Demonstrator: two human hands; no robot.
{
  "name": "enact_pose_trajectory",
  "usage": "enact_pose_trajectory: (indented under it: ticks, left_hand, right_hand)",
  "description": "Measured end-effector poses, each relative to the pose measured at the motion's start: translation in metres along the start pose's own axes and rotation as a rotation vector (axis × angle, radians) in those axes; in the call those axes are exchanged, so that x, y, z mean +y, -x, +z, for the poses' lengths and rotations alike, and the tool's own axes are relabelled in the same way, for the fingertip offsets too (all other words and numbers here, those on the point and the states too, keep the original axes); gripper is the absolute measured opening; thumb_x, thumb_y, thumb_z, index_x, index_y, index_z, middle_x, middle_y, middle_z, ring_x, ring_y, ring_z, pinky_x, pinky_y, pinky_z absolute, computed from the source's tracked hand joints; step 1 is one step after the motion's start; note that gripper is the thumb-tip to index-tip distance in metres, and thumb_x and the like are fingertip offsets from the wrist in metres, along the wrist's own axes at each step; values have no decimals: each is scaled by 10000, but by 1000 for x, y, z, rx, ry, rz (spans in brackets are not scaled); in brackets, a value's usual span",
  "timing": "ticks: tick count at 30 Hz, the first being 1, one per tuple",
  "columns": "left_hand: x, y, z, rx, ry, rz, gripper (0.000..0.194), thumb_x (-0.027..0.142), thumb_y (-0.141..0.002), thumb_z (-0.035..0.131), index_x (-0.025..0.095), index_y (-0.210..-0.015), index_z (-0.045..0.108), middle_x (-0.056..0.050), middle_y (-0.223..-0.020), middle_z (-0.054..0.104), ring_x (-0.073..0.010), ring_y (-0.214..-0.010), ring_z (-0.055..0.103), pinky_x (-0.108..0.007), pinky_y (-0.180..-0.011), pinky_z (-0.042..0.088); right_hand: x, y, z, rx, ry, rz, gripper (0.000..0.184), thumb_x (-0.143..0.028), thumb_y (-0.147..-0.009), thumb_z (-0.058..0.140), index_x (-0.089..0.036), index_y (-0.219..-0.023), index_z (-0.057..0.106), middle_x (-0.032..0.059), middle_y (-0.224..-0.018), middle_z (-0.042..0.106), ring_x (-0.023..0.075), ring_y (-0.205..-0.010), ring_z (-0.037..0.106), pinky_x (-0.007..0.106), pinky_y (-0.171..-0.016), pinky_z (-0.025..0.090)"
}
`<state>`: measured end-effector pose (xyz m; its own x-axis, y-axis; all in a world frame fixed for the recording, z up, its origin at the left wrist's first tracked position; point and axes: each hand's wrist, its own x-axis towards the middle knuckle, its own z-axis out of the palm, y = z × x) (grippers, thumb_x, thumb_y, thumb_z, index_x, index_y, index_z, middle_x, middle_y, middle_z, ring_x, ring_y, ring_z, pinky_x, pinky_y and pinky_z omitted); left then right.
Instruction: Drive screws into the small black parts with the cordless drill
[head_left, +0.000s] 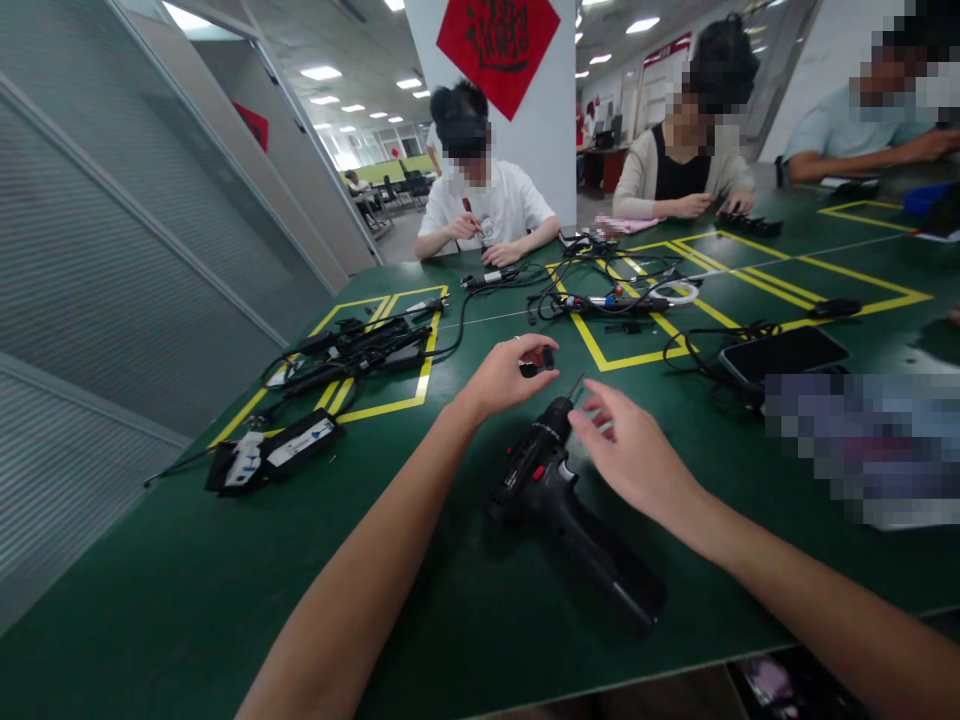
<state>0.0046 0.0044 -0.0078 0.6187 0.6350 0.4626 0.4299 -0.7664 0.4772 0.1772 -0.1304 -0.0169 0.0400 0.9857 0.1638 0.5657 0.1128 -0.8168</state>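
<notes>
A black cordless drill [551,490] lies on its side on the green table, its chuck pointing away from me and its handle toward the front right. A thin drill bit [576,386] sticks out of the chuck. Beyond the chuck, my left hand [501,378] is closed on a small black part [548,357], pinched between thumb and fingers; its exact kind is too small to tell. To the right of the chuck hovers my right hand [634,455], fingers apart and close to the bit, with nothing visible in it.
Black cables and adapters [367,345] lie left, near a black pouch [274,450]. More cables [600,295] lie within yellow tape at centre. A phone-like device [784,352] is at right. Across the green table [187,600], a person [484,200] works with a screwdriver; others sit right.
</notes>
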Motion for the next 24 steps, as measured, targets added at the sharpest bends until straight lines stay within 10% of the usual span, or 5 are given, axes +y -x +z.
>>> enact_pose_trajectory:
  ticks: [7, 14, 18, 24]
  left_hand:
    - [64, -3, -3, -94, 110, 232, 389, 242, -803, 685, 234, -1187, 626, -84, -1154, 588, -205, -1102, 563, -367, -964, 488]
    - [76, 2, -7, -255, 91, 173, 503, 309, -763, 738, 245, -1242, 597, -87, -1220, 569, -221, -1137, 557, -380, -1001, 468]
    - [61, 2, -21, -425, 78, 66, 438, 361, -798, 697, 248, -1214, 617, -57, -1129, 635, -201, -1040, 604, -355, -944, 491]
    - [-8, 4, -6, -168, -221, -98, 343, 325, -853, 596, 220, -1177, 636, -82, -1168, 600, -227, -1084, 576, -391, -1003, 457]
  right_hand:
    - [-17, -27, -15, -34, -807, 91, 484, -289, -829, 596, -173, -1291, 511, 73, -1035, 678, 199, -916, 657, 366, -841, 525]
    - [-10, -32, -2, 57, -751, 100, 470, -189, -815, 522, -156, -1283, 496, -33, -667, 540, 141, -578, 514, 279, -541, 428]
    - [-10, -13, -2, 99, -479, 24, 330, -179, -838, 455, -164, -1124, 619, 3, -682, 562, 158, -604, 526, 295, -567, 441]
    - [-63, 68, -23, 60, -79, -541, 278, -384, -877, 462, -331, -1001, 705, 48, -767, 675, 213, -667, 613, 365, -618, 506]
